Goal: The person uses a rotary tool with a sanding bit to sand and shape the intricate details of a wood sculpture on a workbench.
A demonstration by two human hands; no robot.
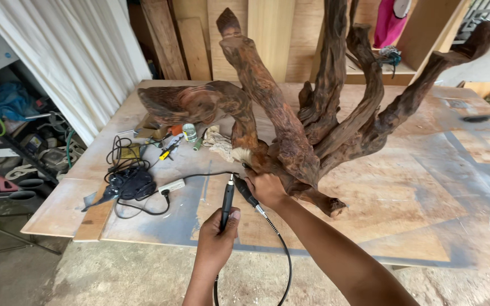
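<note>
Rotary-tool handpiece [227,199]: slim, black, pencil-shaped, held near the front edge of the plywood worktable [426,187], just left of the root-wood base. Long axis close to upright in the head view, tip up and away from the body, tail down toward the wrist. Gripped in the left hand [218,233], fingers [232,216] curled and pressed together around the lower barrel; upper half and tip left exposed. Flexible shaft [283,266] looped below the hands and off the table edge.

Right hand [266,188] laid on the lower trunk of the driftwood root sculpture [290,141], fingers bent against the wood; exact fingertip spread hidden by the hand itself. A second dark tool shank [246,191] seen slanting beside that hand; whether clasped or merely adjacent, not determinable.

Governing relation: tool tip just left of and slightly below the pale, freshly cut patch [244,154] on the trunk, apart from it, not touching. Left hand nearer the handpiece; right hand nearer the wood. Cables and black power unit [131,182] further left.
</note>
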